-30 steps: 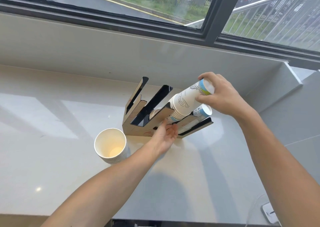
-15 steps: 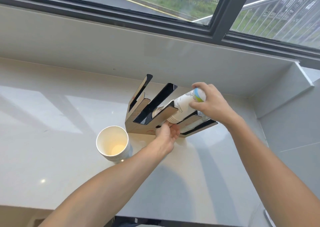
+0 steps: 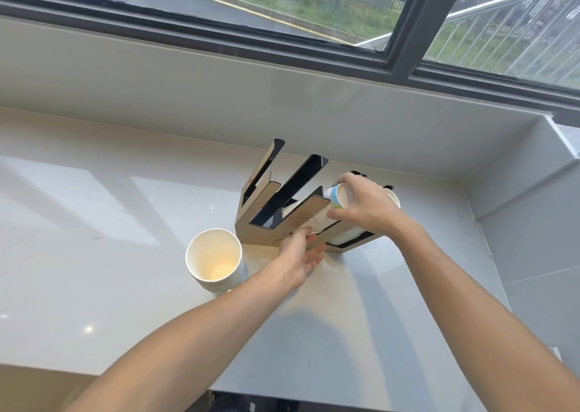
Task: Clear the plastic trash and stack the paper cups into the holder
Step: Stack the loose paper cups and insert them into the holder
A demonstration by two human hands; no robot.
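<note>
Now the sleeve of paper cups (image 3: 335, 198) lies tilted in the holder (image 3: 276, 223), its base gripped by the right hand (image 3: 365, 206). At the holder's 6 o'clock, the open left hand (image 3: 301, 256) touches its front. At 8 o'clock, another cup stack (image 3: 215, 259) stands on the desk (image 3: 94, 223).

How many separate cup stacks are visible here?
3: loose stack on the counter left of the holder; one under the right hand; one in the holder's rightmost slot. More may be hidden.

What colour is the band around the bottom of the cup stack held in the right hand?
Light blue, with a thin yellow-green edge, on the cup stack; head view.
</note>
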